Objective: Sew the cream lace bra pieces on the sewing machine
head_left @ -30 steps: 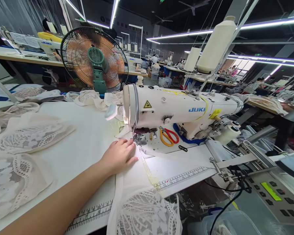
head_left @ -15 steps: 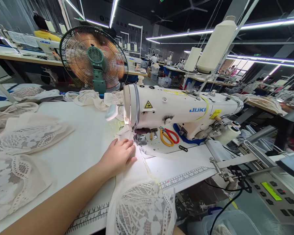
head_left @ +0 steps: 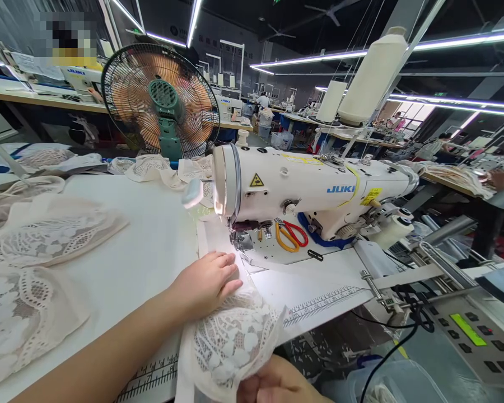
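A cream lace bra piece [head_left: 231, 341] runs from under the head of the white sewing machine [head_left: 269, 184] down to the table's front edge. My left hand [head_left: 212, 282] lies flat on its plain fabric just in front of the presser foot, fingers stretched out. At the bottom, my right hand [head_left: 281, 380] has its fingers curled round the lower edge of the lace cup; the fingertips are partly hidden by the cloth. The needle area is small and partly covered by the machine head.
More lace cups [head_left: 46, 235] are spread on the left of the white table [head_left: 151, 224]. Yellow-and-red handled scissors [head_left: 292, 235] and a black blade [head_left: 315, 255] lie by the machine base. A large fan [head_left: 162, 101] stands behind; a control panel [head_left: 466, 330] is at right.
The fabric has advanced under the machine, its lace cup moving up the table. My left hand has shifted slightly toward me, and my right hand has come into view at the cup's lower edge.
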A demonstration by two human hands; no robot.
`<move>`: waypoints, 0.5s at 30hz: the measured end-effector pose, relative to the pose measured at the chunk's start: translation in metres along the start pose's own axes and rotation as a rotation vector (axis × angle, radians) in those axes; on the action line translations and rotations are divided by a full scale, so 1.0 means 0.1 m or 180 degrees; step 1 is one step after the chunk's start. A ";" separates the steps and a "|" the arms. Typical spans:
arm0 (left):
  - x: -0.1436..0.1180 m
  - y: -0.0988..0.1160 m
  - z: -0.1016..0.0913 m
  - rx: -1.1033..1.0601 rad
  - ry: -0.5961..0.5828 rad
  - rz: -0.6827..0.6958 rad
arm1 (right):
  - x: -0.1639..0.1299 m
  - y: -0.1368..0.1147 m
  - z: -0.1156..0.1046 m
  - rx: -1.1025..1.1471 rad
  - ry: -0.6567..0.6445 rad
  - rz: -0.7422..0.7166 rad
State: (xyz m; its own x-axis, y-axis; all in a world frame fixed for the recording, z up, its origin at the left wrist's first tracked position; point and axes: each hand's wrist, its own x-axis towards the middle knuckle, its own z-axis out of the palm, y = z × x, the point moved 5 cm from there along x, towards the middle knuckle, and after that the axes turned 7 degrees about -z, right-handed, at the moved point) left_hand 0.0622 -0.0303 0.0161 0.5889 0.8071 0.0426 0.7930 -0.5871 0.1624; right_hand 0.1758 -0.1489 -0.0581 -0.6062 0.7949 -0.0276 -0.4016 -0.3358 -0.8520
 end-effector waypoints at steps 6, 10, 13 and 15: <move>-0.04 0.05 -0.05 -0.0424 -0.0139 0.0101 | 0.19 -0.19 0.29 0.0715 -0.0293 -0.0098; -0.06 0.06 -0.08 -0.0522 -0.0183 0.0132 | 0.24 -0.21 0.29 0.0833 -0.0052 -0.0145; -0.06 0.04 -0.09 -0.0526 -0.0149 0.0114 | 0.29 -0.25 0.31 0.0908 0.0009 -0.0221; -0.05 0.04 -0.09 -0.0458 -0.0119 0.0118 | 0.33 -0.28 0.34 0.0956 -0.0022 -0.0265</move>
State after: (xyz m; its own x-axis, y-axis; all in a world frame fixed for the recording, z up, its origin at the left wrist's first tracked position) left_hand 0.0606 -0.0362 0.0259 0.6248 0.7807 0.0149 0.7417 -0.5993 0.3010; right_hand 0.1436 -0.1310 -0.0173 -0.5670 0.8227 0.0401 -0.6341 -0.4049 -0.6587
